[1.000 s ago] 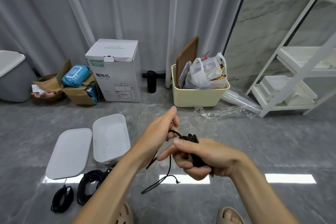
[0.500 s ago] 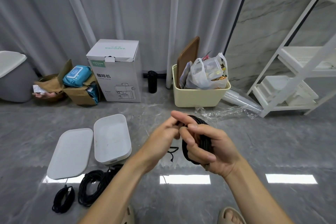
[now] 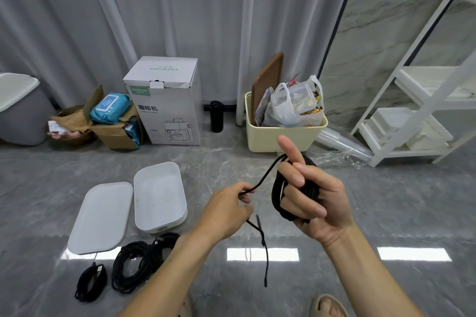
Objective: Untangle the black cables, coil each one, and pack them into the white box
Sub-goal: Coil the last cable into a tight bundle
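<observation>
coiling is underway — right hand (image 3: 313, 203) grips the black cable's coil (image 3: 279, 195), left hand (image 3: 226, 211) pinches its loose tail; next, wrap that tail in. beyond, the white box (image 3: 159, 197) sits open — still empty.

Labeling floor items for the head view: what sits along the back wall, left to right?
Grey bin → brown cardboard box → white coffee-machine carton → black bottle → cream tub → clear plastic cups → white shelf rack.

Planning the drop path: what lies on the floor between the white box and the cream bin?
Head view: only bare grey floor between the white box and cream bin.
</observation>
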Motion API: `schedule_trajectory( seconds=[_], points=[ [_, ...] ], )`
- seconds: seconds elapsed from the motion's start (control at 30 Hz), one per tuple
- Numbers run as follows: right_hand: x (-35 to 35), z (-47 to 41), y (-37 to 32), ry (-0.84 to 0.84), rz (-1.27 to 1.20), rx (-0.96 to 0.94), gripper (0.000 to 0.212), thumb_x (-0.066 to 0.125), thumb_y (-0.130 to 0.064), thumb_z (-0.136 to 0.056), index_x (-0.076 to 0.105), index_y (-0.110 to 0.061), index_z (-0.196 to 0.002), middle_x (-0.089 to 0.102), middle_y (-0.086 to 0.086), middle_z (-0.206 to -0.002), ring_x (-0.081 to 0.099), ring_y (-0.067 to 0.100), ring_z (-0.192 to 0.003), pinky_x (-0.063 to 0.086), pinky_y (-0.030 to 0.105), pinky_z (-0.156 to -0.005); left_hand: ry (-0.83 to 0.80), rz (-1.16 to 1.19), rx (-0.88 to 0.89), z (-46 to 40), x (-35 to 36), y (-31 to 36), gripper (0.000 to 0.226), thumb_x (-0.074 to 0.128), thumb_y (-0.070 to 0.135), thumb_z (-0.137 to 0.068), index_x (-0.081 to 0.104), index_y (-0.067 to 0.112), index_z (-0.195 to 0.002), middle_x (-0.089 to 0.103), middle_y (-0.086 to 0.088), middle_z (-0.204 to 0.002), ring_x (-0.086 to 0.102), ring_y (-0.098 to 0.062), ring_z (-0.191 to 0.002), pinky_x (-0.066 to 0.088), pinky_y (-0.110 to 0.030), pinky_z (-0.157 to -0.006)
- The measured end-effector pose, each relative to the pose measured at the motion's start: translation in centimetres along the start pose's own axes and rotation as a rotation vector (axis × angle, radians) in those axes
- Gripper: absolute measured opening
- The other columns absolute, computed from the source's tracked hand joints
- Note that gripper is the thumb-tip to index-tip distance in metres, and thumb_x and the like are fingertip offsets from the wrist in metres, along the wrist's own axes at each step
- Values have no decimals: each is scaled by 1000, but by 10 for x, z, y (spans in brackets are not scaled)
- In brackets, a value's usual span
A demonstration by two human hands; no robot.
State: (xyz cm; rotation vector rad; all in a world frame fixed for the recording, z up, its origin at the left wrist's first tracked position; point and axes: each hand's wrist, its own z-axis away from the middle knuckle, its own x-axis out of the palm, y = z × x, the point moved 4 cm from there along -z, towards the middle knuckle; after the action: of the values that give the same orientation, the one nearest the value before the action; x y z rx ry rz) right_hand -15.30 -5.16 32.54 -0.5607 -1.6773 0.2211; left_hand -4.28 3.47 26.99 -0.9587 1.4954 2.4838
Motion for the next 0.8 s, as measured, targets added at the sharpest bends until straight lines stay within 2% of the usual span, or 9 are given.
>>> schedule_trajectory(
  seconds=[0.1,0.2,0.27,0.33,0.4,0.5,0.63,0.73,0.8],
  points=[
    [0,0,-3,4,-42,-21,45,25,-2,-103,43,-3,-145,60,13,-93,39,14,-45,30,25,-47,38,119,-15,-2,-3,0,42,59,9,-93,55,28,-130,65,9,-112,69,-4,-72,47,-9,-64],
    [2,0,-6,7,-76,-53,44,26,-3,-103,44,-3,-144,59,14,-92,39,13,-44,31,25,-46,43,162,33,-2,-5,1,51,59,8,-93,50,36,-135,60,8,-129,68,-2,-95,50,-17,-85],
    [3,0,-9,1,-96,-76,44,26,-3,-104,44,-3,-144,59,14,-92,40,13,-44,32,25,-46,67,90,74,-1,-7,2,50,54,8,-97,47,34,-140,59,5,-132,64,-2,-104,48,-18,-92],
    [4,1,-11,-8,-108,-94,44,25,-4,-104,43,-3,-144,59,14,-93,40,13,-45,32,25,-46,134,-85,93,-1,-11,1,46,48,11,-100,47,28,-143,64,2,-127,62,-10,-109,44,-18,-87],
    [5,2,-13,-13,-115,-109,44,24,-4,-104,42,-3,-144,59,14,-93,40,13,-46,32,25,-47,196,-189,82,-2,-17,-3,36,44,17,-103,56,25,-137,69,-2,-115,61,-18,-101,43,-23,-78],
    [6,3,-16,-2,-121,-139,45,23,-4,-104,43,-3,-143,59,14,-93,40,13,-45,31,25,-46,214,-252,34,-3,-22,-9,29,42,26,-105,69,15,-110,71,-5,-90,61,-26,-83,43,-34,-72],
    [5,4,-22,27,-123,-176,44,24,-4,-104,45,-4,-142,59,14,-93,40,13,-45,30,26,-46,163,88,-40,-3,-24,-7,28,47,37,-101,67,19,-93,70,-7,-72,69,-16,-62,52,-33,-74],
    [6,3,-22,39,-120,-166,42,26,-5,-105,44,-3,-143,59,15,-94,39,13,-46,30,25,-46,187,2,2,-6,-24,-4,21,50,41,-100,60,23,-107,68,-7,-82,63,-9,-66,46,-28,-69],
    [6,2,-18,45,-107,-137,41,27,-7,-106,43,-4,-143,59,14,-94,39,13,-45,30,25,-46,155,-48,12,-6,-19,-6,35,52,41,-99,51,27,-132,64,0,-110,61,-9,-97,47,-27,-86]
  ],
)
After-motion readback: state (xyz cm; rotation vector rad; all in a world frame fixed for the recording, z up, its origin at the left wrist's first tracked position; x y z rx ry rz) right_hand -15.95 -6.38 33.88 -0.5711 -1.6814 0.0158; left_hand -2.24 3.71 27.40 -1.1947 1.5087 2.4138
